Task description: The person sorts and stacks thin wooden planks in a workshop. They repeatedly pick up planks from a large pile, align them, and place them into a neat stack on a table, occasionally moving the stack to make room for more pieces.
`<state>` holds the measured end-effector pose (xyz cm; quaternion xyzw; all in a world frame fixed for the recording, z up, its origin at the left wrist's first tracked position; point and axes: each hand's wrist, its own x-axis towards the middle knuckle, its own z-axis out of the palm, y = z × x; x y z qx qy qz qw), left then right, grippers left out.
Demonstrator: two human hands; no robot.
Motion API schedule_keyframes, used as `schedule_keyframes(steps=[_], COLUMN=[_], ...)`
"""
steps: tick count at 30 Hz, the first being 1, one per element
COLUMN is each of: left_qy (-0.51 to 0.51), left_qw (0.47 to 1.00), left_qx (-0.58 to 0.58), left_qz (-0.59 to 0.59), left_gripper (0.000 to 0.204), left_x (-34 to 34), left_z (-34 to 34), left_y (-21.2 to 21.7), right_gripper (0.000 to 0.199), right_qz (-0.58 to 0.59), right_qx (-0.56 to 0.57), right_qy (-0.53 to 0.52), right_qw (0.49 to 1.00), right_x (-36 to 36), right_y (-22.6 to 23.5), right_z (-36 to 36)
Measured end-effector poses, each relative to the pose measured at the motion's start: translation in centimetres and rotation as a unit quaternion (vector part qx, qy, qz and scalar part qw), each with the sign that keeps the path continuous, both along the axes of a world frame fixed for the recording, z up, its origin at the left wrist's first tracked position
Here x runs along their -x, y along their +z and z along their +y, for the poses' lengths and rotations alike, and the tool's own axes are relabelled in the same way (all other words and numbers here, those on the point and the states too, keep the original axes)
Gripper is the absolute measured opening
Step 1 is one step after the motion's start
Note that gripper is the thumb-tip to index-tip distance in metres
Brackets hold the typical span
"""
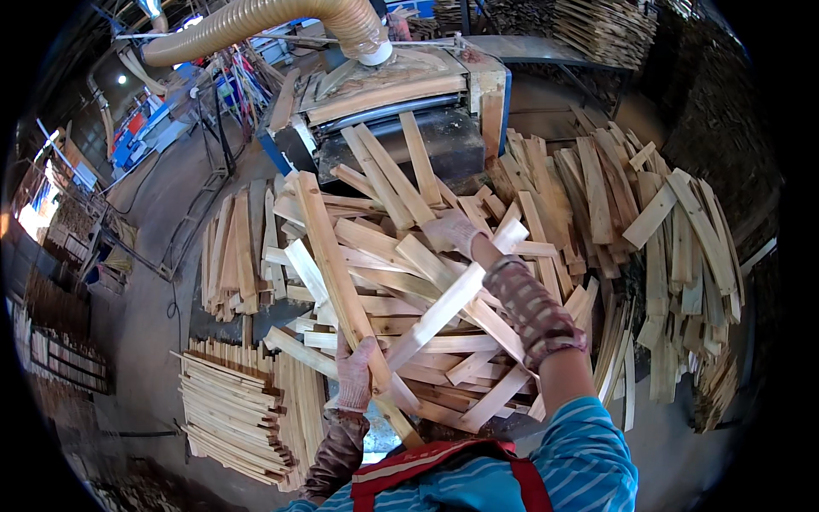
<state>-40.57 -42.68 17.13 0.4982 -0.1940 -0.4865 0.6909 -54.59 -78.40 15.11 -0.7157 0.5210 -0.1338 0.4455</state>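
Note:
My left hand (354, 375), in a pale knitted glove, is closed around a long wooden board (328, 256). That board slants from near my body up to the far left of a loose heap of boards (401, 299). Over the far part of the heap, my gloved right hand (454, 232) is closed at the near end of a narrow board (397, 179) that leans from the machine mouth; its fingertips are partly hidden. Another board (420, 158) stands close by, its lower end near the same hand. A pale board (461, 311) crosses the heap beneath my right forearm.
A planer-like machine (392, 107) with a roller and a ribbed hose (256, 30) stands ahead. Neat board stacks (230, 418) lie at the near left, more boards (235, 252) at the left, and bundles (682, 247) at the right. A metal frame (192, 222) stands on the floor.

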Motion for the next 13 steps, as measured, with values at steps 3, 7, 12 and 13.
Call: schedule_keyframes(steps=[3,7,12,13], left_qy=[0.038,0.024,0.040,0.040], left_qw=[0.999,0.999,0.987,0.987], left_qx=[-0.013,0.024,0.032,0.031], left_qz=[-0.003,0.033,0.154,0.154], left_gripper=[0.050,0.054,0.061,0.061], left_x=[-0.5,0.8,2.5,2.4], left_z=[1.0,0.0,-2.0,-2.2], left_y=[0.1,0.3,-0.5,-0.5], right_gripper=[0.042,0.054,0.056,0.058], right_qz=[-0.272,-0.365,-0.057,0.036], right_qx=[-0.184,-0.178,0.056,0.234], right_qy=[-0.102,-0.021,0.202,0.258], right_qw=[0.939,0.914,0.976,0.937], right_x=[-0.1,3.5,1.9,1.4], right_y=[4.6,7.7,5.3,4.4], right_z=[3.7,12.0,22.0,23.4])
